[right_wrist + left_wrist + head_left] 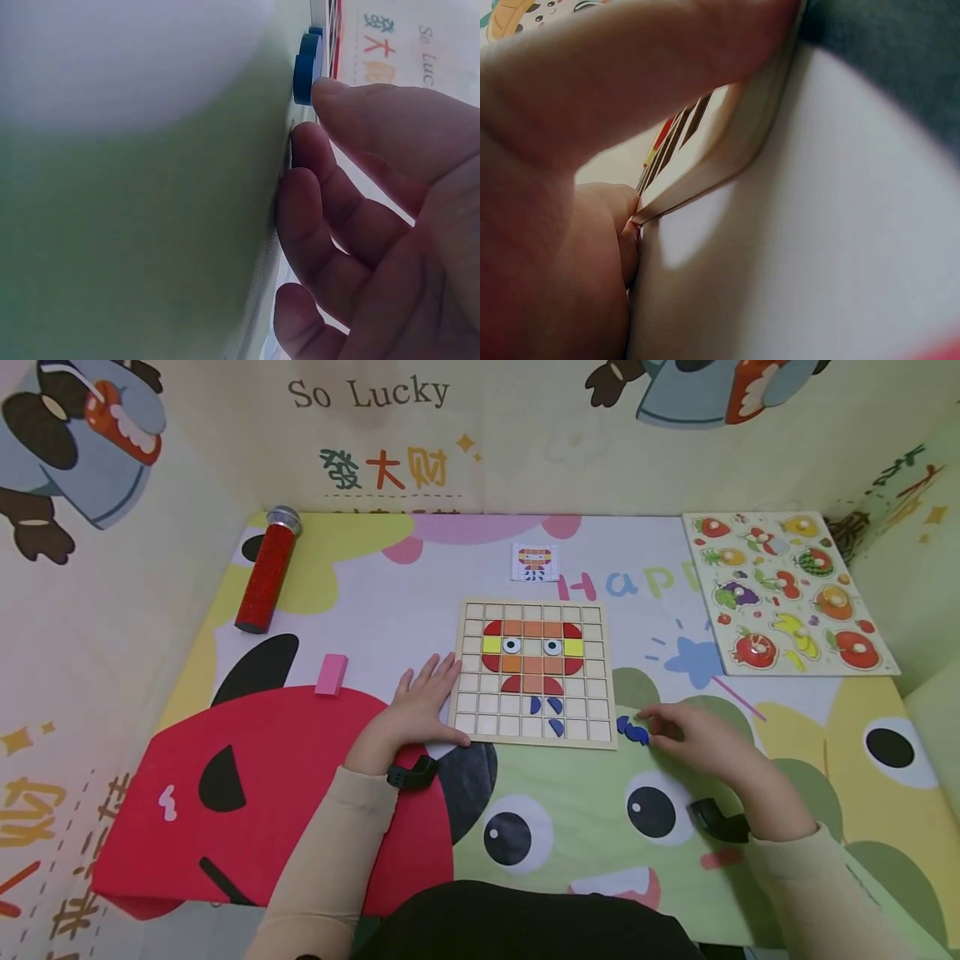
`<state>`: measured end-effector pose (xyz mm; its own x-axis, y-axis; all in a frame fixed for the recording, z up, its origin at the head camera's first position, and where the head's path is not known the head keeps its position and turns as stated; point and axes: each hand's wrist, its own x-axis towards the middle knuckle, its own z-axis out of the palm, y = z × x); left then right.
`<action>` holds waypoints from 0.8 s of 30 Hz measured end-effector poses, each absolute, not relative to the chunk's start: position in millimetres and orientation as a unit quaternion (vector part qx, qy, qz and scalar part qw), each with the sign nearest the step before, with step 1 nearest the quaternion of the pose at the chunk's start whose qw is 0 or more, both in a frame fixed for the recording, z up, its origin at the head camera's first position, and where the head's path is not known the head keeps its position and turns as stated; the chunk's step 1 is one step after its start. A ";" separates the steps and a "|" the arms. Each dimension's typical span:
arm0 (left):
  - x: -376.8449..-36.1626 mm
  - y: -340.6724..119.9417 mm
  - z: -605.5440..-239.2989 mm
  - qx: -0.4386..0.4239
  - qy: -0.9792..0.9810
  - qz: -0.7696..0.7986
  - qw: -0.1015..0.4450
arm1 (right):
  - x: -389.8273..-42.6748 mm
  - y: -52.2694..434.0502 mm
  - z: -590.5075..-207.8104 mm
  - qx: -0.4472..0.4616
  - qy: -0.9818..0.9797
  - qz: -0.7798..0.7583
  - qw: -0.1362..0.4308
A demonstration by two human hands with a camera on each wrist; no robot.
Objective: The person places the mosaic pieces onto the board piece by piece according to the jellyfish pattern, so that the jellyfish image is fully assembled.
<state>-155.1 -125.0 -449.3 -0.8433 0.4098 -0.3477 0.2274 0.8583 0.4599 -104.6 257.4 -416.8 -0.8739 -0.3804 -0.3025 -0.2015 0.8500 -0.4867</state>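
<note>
A square wooden grid board (487,724) lies mid-table, with red, orange and yellow tiles and two eye tiles forming a figure. Below the figure, three dark blue pieces (556,727) sit in its cells. My left hand (412,710) rests along the board's left edge, fingers extended, thumb by the near left corner; the left wrist view shows the thumb against the board's side (705,169). Just right of the board are several loose blue pieces (637,734). Beside them is my right hand (697,739), fingers loosely bent, its thumb tip at the nearest blue piece (303,79).
A small picture card (535,562) lies beyond the board. At the back left is a red microphone (268,572), with a pink block (332,675) nearer. A fruit puzzle board (787,593) occupies the back right. Printed cloth (570,810) covers the table.
</note>
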 end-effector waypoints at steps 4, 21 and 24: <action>-154.7 -125.5 -448.8 0.168 0.937 0.208 0.224 | -105.2 257.9 -419.3 -0.177 0.938 -0.225 0.196; -153.4 -125.7 -449.0 0.175 0.938 0.206 0.215 | -105.3 252.9 -420.5 -0.190 0.943 -0.201 0.184; -153.3 -125.7 -449.2 0.174 0.939 0.205 0.213 | -105.9 251.5 -422.6 -0.190 0.947 -0.185 0.180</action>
